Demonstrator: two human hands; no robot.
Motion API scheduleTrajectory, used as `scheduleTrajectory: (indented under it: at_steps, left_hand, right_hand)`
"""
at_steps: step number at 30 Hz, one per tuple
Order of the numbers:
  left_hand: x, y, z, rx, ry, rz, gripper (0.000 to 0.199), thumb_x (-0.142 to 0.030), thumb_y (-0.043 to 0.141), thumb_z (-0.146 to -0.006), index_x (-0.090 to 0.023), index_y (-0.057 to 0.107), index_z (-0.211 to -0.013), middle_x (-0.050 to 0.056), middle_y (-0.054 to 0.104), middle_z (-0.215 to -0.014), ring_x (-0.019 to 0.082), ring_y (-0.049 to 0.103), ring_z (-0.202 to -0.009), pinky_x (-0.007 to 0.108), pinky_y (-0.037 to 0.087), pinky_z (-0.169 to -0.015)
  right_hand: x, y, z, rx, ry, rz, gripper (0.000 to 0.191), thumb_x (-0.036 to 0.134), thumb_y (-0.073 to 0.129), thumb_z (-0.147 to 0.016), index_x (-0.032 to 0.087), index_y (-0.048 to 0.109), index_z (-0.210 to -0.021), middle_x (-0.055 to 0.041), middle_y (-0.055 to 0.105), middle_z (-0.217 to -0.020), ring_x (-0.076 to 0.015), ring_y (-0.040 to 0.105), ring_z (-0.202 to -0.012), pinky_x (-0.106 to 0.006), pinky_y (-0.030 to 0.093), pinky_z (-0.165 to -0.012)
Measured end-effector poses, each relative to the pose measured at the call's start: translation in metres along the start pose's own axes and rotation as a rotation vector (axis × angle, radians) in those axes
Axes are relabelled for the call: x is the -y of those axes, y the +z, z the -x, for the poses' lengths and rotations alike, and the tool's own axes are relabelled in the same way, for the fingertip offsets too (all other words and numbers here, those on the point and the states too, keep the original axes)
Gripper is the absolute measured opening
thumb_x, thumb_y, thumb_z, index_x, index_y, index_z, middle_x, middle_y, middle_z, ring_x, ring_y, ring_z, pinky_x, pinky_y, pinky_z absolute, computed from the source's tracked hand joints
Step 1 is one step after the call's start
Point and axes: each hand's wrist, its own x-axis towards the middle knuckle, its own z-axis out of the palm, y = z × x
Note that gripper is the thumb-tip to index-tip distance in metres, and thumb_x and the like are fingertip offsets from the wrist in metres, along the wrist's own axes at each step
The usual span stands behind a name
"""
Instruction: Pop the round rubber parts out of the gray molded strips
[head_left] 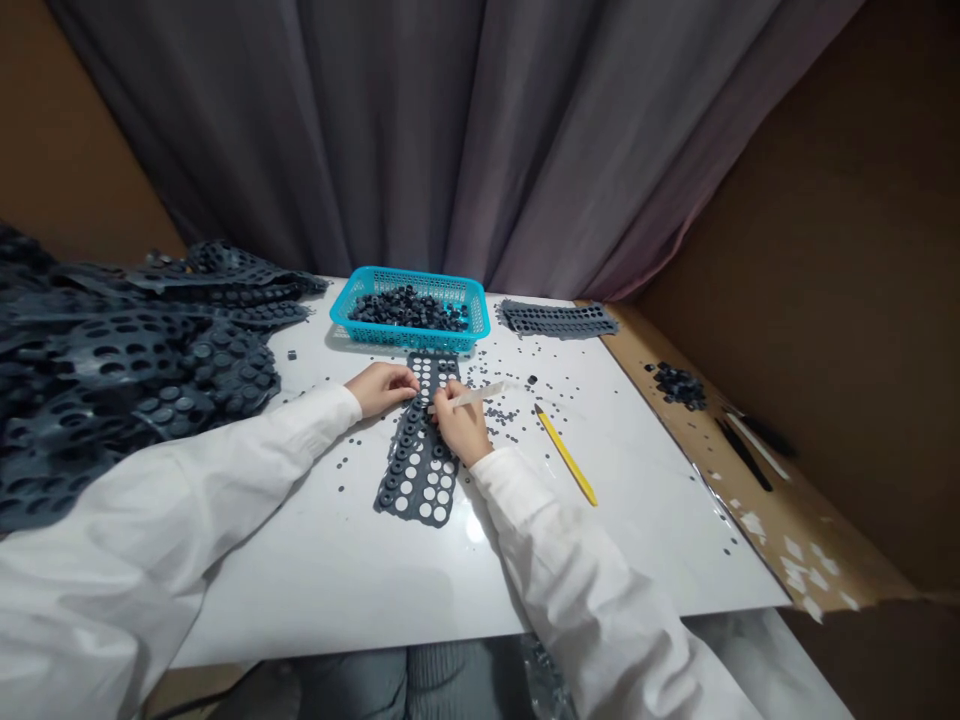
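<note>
A dark rubber sheet [418, 480] with rows of round holes lies lengthwise on the white tabletop, several round rubber parts still seated in it. My left hand [384, 388] rests at the sheet's left edge, fingers bent together with the tips on the rubber; whether they pinch a part is hidden. In my right hand [461, 422] is a slim whitish pen-like tool [480, 395], gripped like a pencil, its tip down at the sheet's middle. Just beyond the sheet stands a blue plastic basket [409, 340] holding many small black rubber parts [405, 308].
Piled rubber sheets [135, 360] cover the left side. Another perforated strip [559, 319] lies at the back right. A yellow pen-like tool [566, 455] and small dark discs lie right of my hand. Black parts [679, 385] and a black tool [744, 455] sit on the brown board.
</note>
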Motion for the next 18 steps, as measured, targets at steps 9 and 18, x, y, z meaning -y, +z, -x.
scheduleTrajectory:
  at_steps: [9,18]
  left_hand:
    - [0.0056,0.0058,-0.0013,-0.118,-0.072,0.129,0.031,-0.043,0.062,-0.066,-0.014,0.060,-0.077,0.000,0.061,-0.067,0.014,0.056,-0.063,0.025,0.044,-0.060]
    - [0.0040,0.0079,0.0067,-0.079,-0.102,0.182,0.030,-0.039,0.065,-0.066,-0.013,0.063,-0.080,0.000,0.063,-0.067,0.013,0.056,-0.061,0.024,0.044,-0.057]
  right_hand:
    - [0.0014,-0.0004,0.0013,-0.003,-0.002,-0.017,0.029,0.023,0.044,-0.079,0.024,0.031,-0.053,0.0058,0.041,-0.044,-0.0136,0.042,-0.049,-0.026,0.034,-0.053]
    - [0.0005,-0.0031,0.0016,0.012,0.011,-0.038,0.030,0.031,0.046,-0.081,0.023,0.034,-0.054,0.0063,0.044,-0.044,-0.0128,0.045,-0.047,-0.025,0.037,-0.053]
